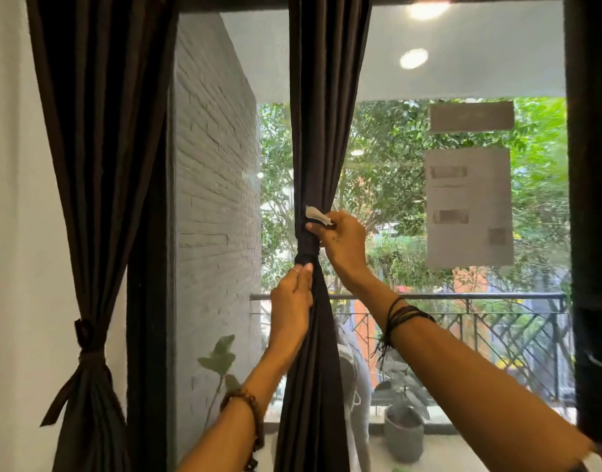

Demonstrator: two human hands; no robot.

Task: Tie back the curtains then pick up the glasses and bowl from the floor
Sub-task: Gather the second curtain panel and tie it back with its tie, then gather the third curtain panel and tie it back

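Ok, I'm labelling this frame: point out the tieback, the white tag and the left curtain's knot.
tieback [306,246]: head view, dark wrapped band.
white tag [315,214]: head view, its middle.
left curtain's knot [85,332]: head view, knot's bulge.

A lived-in home is suggested, seen at a large glass balcony door [463,199]. Dark floor-length curtains [98,165] are hung at the left and centre. Beyond the glass, potted plants [403,434], an iron railing [497,296] and trees are seen.
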